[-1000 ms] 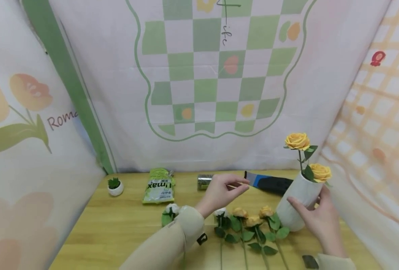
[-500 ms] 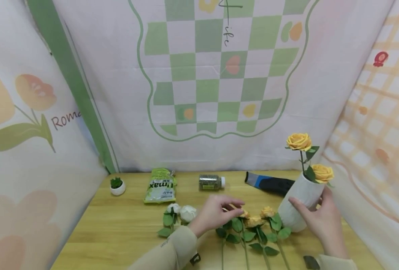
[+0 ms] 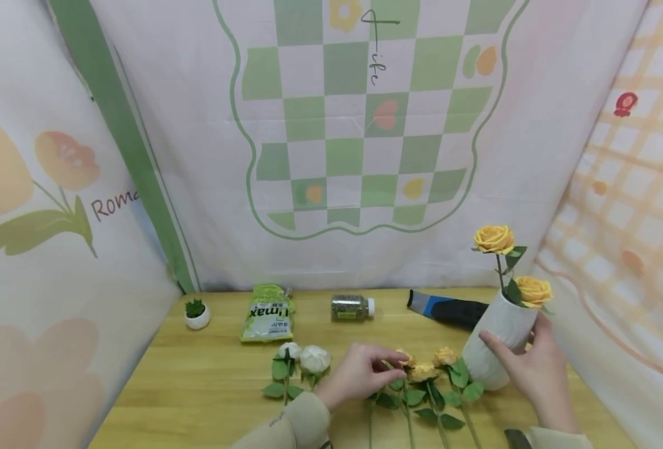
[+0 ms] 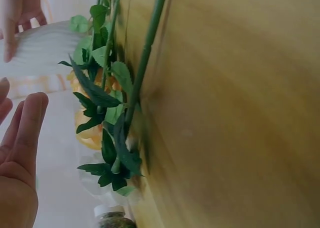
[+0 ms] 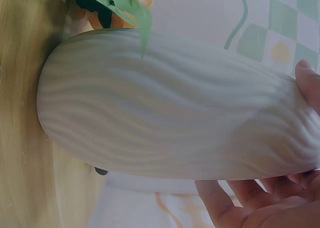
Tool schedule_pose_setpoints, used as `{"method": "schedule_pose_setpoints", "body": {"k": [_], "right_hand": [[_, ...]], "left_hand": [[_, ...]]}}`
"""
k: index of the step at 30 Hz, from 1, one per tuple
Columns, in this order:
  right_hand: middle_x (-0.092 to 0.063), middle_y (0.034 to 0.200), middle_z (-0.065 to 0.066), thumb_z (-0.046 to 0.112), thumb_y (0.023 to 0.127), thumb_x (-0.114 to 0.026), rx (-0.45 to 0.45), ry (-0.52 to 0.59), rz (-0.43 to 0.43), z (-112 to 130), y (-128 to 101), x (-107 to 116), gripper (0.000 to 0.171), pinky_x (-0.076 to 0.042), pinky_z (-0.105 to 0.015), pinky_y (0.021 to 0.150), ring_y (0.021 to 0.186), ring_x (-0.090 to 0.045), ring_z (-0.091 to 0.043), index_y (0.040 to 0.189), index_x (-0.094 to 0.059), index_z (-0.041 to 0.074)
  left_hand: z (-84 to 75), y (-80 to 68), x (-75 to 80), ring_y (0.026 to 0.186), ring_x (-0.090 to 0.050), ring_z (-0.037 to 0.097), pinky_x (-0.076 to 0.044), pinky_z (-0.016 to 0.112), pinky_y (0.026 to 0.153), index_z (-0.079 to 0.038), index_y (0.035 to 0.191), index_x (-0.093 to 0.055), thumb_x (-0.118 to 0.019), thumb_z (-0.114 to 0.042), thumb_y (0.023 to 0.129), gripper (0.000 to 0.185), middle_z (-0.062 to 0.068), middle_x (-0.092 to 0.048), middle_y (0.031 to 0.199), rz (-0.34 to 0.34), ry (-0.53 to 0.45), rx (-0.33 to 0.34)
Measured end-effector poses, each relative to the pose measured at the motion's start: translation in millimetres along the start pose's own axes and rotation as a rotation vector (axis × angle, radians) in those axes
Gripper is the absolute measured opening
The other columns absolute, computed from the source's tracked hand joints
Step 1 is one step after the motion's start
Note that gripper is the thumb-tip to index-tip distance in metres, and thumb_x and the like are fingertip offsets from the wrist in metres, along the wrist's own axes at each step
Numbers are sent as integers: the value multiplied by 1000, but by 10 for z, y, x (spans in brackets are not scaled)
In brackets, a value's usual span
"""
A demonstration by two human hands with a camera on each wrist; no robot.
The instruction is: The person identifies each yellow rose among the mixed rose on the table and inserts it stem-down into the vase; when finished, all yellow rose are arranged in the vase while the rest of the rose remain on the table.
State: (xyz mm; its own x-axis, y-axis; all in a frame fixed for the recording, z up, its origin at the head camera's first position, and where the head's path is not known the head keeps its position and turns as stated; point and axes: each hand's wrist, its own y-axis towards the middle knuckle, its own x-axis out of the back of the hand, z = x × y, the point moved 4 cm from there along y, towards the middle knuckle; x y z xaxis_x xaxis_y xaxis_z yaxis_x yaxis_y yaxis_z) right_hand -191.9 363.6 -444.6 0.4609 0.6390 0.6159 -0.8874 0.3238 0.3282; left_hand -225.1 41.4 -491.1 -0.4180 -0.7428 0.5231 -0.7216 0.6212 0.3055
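The right hand (image 3: 536,368) wraps its fingers and thumb round a white ribbed ceramic vase (image 3: 496,340), tilted at about 1 o'clock on the pale wooden table (image 3: 196,386) and holding two yellow roses (image 3: 494,239). The right wrist view shows what the head view cannot: fine wavy ridges running along the vase's matte, rounded body (image 5: 165,123). The left hand (image 3: 359,374) hangs with loosely curled fingers over the loose yellow roses (image 3: 421,372) lying at the vase's 9 o'clock; whether it touches them I cannot tell. The left wrist view shows its fingers (image 4: 22,133) straight and apart from the smooth stem and serrated leaves (image 4: 107,108). Two white roses (image 3: 309,358) lie at 9 o'clock of that hand. A green packet (image 3: 267,313) behind reads "max".
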Motion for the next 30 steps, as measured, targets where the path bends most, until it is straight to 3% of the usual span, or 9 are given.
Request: {"method": "schedule_pose_setpoints", "body": {"k": [5,13,20,30], "right_hand": [[-43,151,-46,50,93,-85,0,1,0,-2,-1,-1,113,-47,-81,96,130,-48,-69,169,-19,-1],[-45,150,-46,51,93,-85,1,-11,-1,-5,-6,-4,113,-48,-79,93,128,-49,-68,169,-19,0],[-43,152,-46,51,94,-84,-10,-14,5,5,4,1,113,-48,-79,95,130,-48,-67,169,-17,0],[-42,152,-46,50,94,-83,-23,-27,19,28,5,7,114,-49,-78,96,131,-48,-67,170,-14,0]], "left_hand": [[31,-18,-38,80,-74,-1,-60,14,72,-16,131,-79,-79,-20,101,30,-11,-80,103,28,-3,39],[110,-15,-112,77,-65,-14,-56,9,70,-14,130,-80,-81,-17,100,31,-10,-81,101,69,117,13],[190,-8,-177,79,-65,-13,-56,9,71,-19,135,-77,-83,-17,99,37,-13,-79,98,180,161,57],[276,14,-316,69,-57,-17,-50,5,66,-21,127,-81,-86,-20,95,33,-19,-76,86,247,377,22]]}}
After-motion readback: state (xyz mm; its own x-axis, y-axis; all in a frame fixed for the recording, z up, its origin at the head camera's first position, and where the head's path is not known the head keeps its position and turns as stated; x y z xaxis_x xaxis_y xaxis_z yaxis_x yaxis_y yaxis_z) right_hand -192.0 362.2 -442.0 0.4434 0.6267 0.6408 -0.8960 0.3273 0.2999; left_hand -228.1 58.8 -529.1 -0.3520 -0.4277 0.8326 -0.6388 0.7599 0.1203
